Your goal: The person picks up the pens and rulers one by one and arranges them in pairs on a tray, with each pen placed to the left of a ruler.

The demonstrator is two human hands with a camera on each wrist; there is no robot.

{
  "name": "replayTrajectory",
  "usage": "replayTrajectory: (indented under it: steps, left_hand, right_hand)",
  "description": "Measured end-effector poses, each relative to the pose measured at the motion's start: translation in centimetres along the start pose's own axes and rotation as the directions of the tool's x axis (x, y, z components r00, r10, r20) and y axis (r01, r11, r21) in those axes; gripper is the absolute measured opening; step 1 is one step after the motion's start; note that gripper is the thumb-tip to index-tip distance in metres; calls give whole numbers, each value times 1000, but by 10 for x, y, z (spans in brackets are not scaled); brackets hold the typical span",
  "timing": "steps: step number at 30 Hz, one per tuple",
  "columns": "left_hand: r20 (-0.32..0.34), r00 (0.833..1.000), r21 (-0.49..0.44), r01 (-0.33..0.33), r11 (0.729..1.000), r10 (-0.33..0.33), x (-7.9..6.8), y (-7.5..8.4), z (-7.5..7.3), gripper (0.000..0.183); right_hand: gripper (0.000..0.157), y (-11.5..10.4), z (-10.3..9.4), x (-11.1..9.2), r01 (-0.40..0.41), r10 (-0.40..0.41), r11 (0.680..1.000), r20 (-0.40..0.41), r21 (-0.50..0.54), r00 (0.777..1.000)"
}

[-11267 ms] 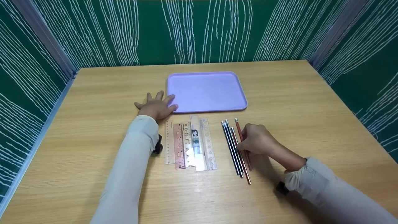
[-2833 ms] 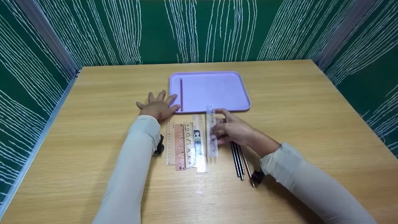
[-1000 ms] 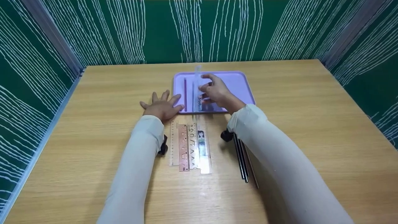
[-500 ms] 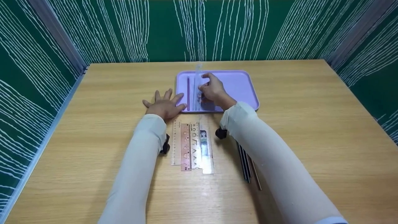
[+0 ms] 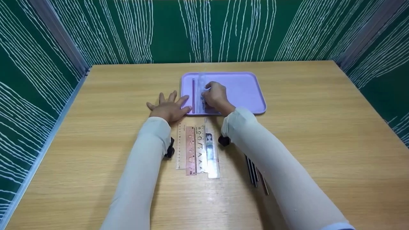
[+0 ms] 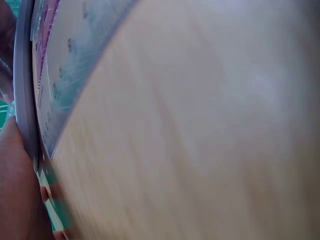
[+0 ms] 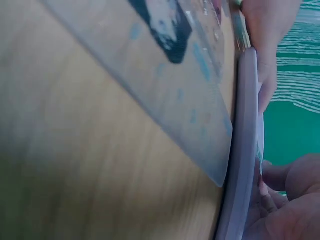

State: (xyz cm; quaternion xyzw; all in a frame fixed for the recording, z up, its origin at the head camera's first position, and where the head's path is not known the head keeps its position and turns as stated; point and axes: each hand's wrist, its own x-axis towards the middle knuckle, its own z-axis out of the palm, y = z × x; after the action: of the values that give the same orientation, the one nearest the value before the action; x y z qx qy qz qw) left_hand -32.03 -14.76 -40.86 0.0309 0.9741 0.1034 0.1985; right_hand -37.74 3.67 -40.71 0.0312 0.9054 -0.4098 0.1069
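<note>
My left hand (image 5: 167, 110) lies with fingers spread on the table, its thumb and index finger over the left rim of the purple tray (image 5: 244, 92). Inside the tray a dark red pencil (image 5: 193, 95) lies lengthwise near the left side. Just right of it is a clear plastic ruler (image 5: 201, 92), low on the tray floor, and my right hand (image 5: 217, 96) pinches its right edge. That hand covers part of the ruler. In the right wrist view, the thumb and fingers (image 7: 295, 175) meet at the ruler beyond the tray wall.
In front of the tray several rulers lie side by side: a clear one (image 5: 181, 147), a pink one (image 5: 190, 153), one with shape cutouts (image 5: 201, 150) and one with a cartoon girl (image 5: 212, 156). Several pencils (image 5: 251, 172) lie partly under my right forearm.
My right hand has carried the clear ruler from the row into the tray and lowered it beside the red pencil. Earlier, that pencil came from the table. My left hand stays put.
</note>
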Motion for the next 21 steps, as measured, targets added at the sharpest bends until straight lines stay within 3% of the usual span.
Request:
replayTrajectory:
  steps: [7,12,18,21]
  left_hand:
    - [-10,1000,5,0,1000,0,-1,0,2,67]
    - [-12,1000,9,-3,1000,3,-2,1,2,67]
    - [-7,1000,-4,2,1000,-2,0,0,2,68]
    - [0,1000,-13,6,1000,-6,1,0,1,68]
  right_hand:
    - [24,-6,7,-3,-36,32,995,-39,-89,999]
    - [25,-7,6,-4,-57,52,992,-42,-117,998]
    - [24,-4,5,-5,2,-16,979,-69,-205,998]
    - [27,-4,1,-5,11,-19,985,-43,-169,999]
